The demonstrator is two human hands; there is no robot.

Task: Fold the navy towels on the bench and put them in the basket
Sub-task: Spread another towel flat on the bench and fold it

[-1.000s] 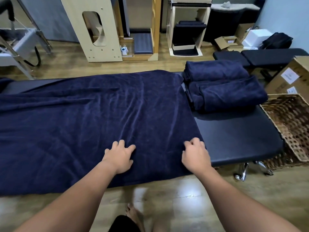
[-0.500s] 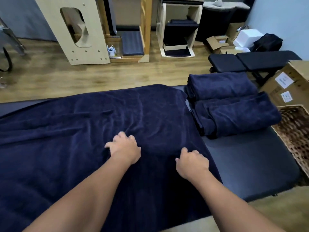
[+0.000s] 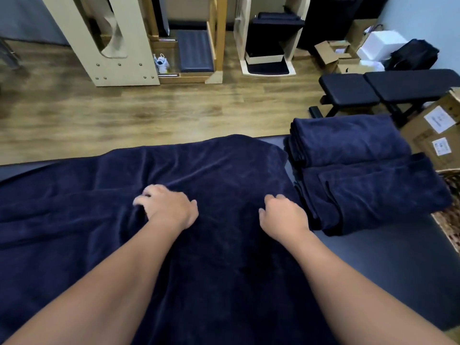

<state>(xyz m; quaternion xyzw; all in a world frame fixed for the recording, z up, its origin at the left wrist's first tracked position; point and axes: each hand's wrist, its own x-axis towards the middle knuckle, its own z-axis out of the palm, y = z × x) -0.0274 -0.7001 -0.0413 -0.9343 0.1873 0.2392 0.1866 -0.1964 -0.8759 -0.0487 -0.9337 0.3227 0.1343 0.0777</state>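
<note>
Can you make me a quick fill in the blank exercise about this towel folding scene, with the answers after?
1. Both hands rest on the spread towel, which is ____ in colour.
2. The number of folded towels stacked to its right is ____.
3. The basket at the right edge is made of ____.
4. The floor beyond the bench looks like ____.

Answers: navy, two, wicker, wood

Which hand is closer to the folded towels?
The right hand. It sits on the spread towel, just beside the folded towels. The left hand is farther off, out on the spread towel.
</note>
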